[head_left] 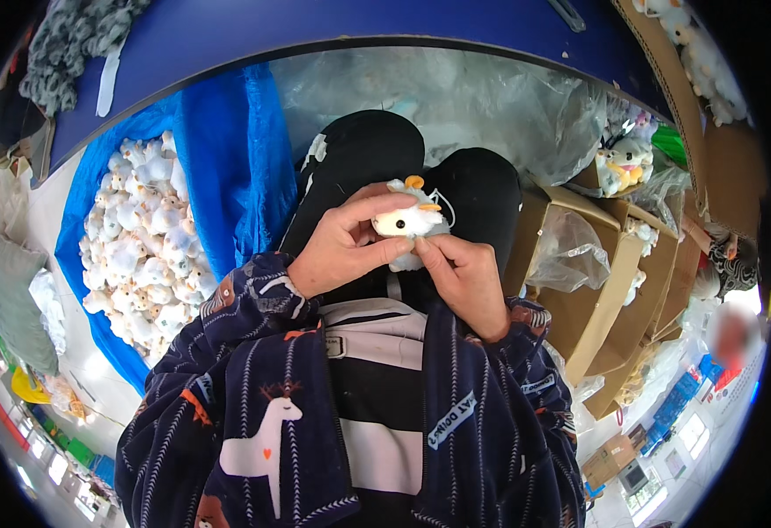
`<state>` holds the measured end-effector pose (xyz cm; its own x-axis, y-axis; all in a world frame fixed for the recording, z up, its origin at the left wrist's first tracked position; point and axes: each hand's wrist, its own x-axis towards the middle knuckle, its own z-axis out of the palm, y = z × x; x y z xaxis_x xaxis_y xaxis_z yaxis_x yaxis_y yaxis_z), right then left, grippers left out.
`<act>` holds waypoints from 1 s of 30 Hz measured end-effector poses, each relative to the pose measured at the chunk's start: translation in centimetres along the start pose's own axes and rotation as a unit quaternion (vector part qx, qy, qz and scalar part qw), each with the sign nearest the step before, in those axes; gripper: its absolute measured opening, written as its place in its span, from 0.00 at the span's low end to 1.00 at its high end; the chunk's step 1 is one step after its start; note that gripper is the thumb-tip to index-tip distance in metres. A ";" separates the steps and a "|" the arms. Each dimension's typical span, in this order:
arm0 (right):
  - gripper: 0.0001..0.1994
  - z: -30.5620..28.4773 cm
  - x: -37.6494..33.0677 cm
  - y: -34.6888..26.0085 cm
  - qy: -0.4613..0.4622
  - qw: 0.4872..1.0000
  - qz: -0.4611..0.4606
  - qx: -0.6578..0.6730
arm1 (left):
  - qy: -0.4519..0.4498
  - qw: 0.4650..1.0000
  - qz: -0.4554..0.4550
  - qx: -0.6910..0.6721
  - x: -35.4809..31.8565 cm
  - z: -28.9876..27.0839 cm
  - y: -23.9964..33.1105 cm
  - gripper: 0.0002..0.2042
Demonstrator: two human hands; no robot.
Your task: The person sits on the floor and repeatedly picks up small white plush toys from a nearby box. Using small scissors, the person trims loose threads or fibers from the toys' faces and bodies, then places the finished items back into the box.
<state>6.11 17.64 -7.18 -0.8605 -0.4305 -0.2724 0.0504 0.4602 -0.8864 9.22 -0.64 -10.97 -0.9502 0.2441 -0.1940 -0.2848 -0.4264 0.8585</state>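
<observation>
Above my lap I hold a small white plush toy (pixel 420 220) with a black eye, a cream-coloured face and orange horn-like parts. A thin white loop hangs from its far side. My left hand (pixel 343 239) grips the toy's face end, fingers across the top and thumb underneath. At the toy's lower edge, my right hand (pixel 466 277) pinches it between thumb and fingers. What the right fingertips press on is too small to make out. Both of my knees, in black trousers, lie just beyond the toy.
On the left a blue sack (pixel 73 246) holds many similar white plush toys (pixel 152 251). A blue tabletop (pixel 359 22) spans the far side, with grey fluffy material (pixel 82 44) on it. Cardboard boxes (pixel 610 290) and clear plastic bags (pixel 526 106) lie to the right and ahead.
</observation>
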 end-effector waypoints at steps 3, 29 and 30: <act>0.10 0.4 0.1 -0.3 0.013 1.000 -0.004 -0.011 | 0.005 1.000 0.012 0.004 0.0 0.0 0.0 0.20; 0.07 -2.6 1.1 0.9 -0.108 0.994 -0.010 -0.002 | 0.039 0.997 -0.026 -0.059 0.5 0.3 1.2 0.27; 0.07 -3.1 0.6 0.7 -0.102 0.995 0.001 -0.012 | 0.047 0.996 -0.032 -0.071 0.4 0.4 1.4 0.29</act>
<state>4.02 20.11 -6.85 -0.7394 -0.5768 -0.3473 0.0384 0.4789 -0.8770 8.50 -0.75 -9.68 -0.9352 0.1949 -0.2957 -0.3540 -0.5333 0.7683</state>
